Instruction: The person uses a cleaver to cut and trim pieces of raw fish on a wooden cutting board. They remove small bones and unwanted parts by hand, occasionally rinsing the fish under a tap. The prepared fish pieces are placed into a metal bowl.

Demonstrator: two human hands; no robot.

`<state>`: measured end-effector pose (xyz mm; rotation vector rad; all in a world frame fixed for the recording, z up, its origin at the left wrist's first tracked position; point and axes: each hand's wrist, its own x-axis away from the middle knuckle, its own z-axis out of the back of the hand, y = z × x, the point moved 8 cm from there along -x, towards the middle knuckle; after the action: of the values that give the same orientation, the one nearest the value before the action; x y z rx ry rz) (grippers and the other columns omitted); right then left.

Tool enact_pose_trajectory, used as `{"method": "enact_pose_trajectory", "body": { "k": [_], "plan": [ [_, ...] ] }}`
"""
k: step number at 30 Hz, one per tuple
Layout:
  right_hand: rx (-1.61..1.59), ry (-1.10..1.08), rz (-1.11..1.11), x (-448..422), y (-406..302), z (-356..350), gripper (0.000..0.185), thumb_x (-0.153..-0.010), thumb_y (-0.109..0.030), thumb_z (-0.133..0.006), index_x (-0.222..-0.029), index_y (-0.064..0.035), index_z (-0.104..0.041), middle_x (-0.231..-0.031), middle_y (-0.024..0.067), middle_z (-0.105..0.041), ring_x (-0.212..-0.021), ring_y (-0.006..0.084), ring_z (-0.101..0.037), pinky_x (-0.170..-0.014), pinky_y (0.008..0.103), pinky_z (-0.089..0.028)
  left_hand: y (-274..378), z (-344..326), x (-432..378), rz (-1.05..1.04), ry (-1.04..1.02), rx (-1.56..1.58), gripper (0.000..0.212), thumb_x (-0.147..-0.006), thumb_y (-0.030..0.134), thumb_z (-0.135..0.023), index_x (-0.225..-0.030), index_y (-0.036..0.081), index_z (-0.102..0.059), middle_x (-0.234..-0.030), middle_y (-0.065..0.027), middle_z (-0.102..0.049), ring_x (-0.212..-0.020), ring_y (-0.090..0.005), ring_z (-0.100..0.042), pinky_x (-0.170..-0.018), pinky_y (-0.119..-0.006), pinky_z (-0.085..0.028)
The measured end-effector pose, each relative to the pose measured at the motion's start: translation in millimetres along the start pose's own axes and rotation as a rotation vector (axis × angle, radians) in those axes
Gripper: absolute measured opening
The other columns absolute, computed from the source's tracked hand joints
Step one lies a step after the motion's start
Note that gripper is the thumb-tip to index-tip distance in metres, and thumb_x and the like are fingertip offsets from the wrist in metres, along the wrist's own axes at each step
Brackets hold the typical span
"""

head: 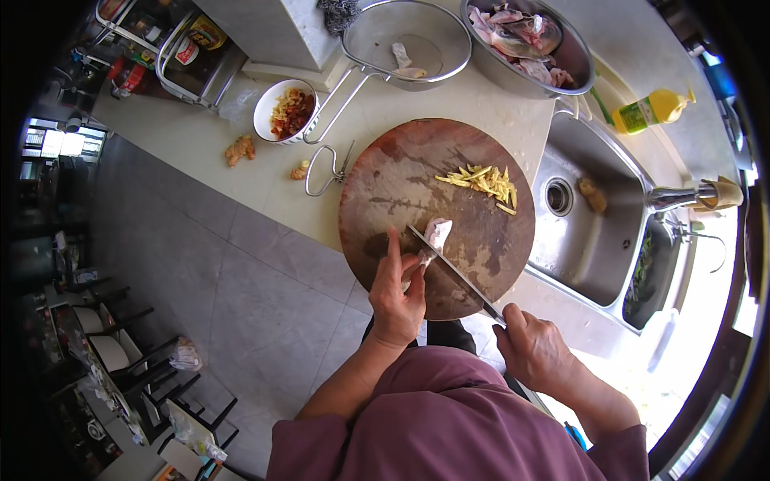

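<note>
My right hand (534,347) grips the handle of a knife (460,276), whose blade slants up to the left over a round wooden chopping board (385,174). Beneath or against the blade lies a pale, whitish piece of food (438,233), perhaps meat or fish. My left hand (398,294) is at the piece's lower end, thumb and a finger pinching it, with the index finger stretched out. Part of what this hand holds is hidden. Yellowish strips of cut ginger (484,182) form a small heap at the board's upper right.
Above the board are a wire-mesh strainer (406,45) and a metal bowl of fish pieces (523,48). A bowl of chopped seasonings (293,113) and ginger root (240,150) lie left. At right are a steel sink (589,240) and a yellow bottle (649,112).
</note>
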<state>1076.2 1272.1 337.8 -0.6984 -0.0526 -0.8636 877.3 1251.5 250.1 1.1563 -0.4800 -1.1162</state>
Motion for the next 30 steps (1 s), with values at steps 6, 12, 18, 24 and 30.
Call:
{"method": "enact_pose_trajectory", "body": {
  "k": [6,12,18,24,30],
  "plan": [
    [-0.02,-0.015,0.005,-28,-11,-2,0.019,-0.098,-0.01,-0.06,-0.106,0.0007,-0.045,-0.07,0.0208,-0.06,-0.062,0.0421,-0.066,-0.054,0.0522,-0.053,3,-2,0,0.004,-0.031,-0.024,0.08,-0.084,-0.014,-0.067,-0.158,-0.002,-0.038,-0.099,-0.0138,-0.067,-0.085,-0.0239,-0.072,-0.079,-0.033,-0.062],
    [-0.042,-0.017,0.021,-30,0,-18,0.02,-0.099,-0.011,-0.058,-0.106,0.0001,-0.043,-0.074,0.0221,-0.063,-0.062,0.0437,-0.066,-0.056,0.0527,-0.054,-8,-3,2,0.102,0.007,0.045,0.081,-0.086,-0.013,-0.067,-0.16,0.0,-0.035,-0.098,-0.0126,-0.069,-0.089,-0.0211,-0.073,-0.082,-0.033,-0.062],
    [0.028,-0.121,-0.099,23,24,-9,0.022,-0.099,-0.015,-0.062,-0.101,0.001,-0.046,-0.073,0.0215,-0.063,-0.063,0.0437,-0.066,-0.056,0.0531,-0.053,0,0,-5,0.094,0.014,0.042,0.084,-0.084,-0.015,-0.066,-0.161,0.001,-0.035,-0.095,-0.01,-0.065,-0.084,-0.0203,-0.069,-0.078,-0.032,-0.062],
    [-0.05,-0.134,-0.171,54,43,-13,0.023,-0.099,-0.012,-0.063,-0.101,0.0007,-0.044,-0.071,0.0227,-0.063,-0.065,0.0465,-0.065,-0.06,0.0532,-0.054,-14,13,-14,0.238,0.028,0.174,0.081,-0.089,-0.012,-0.069,-0.161,0.0,-0.034,-0.086,-0.0005,-0.065,-0.073,-0.0062,-0.057,-0.067,-0.021,-0.049],
    [-0.353,-0.012,-0.151,31,67,1,0.022,-0.099,-0.006,-0.063,-0.101,0.0006,-0.042,-0.073,0.0237,-0.065,-0.069,0.0469,-0.066,-0.059,0.0488,-0.05,-21,3,-32,0.761,0.206,0.944,0.095,-0.089,-0.012,-0.068,-0.166,0.007,-0.016,-0.104,-0.0098,-0.066,-0.09,-0.0208,-0.069,-0.084,-0.037,-0.059]
  ]
}}
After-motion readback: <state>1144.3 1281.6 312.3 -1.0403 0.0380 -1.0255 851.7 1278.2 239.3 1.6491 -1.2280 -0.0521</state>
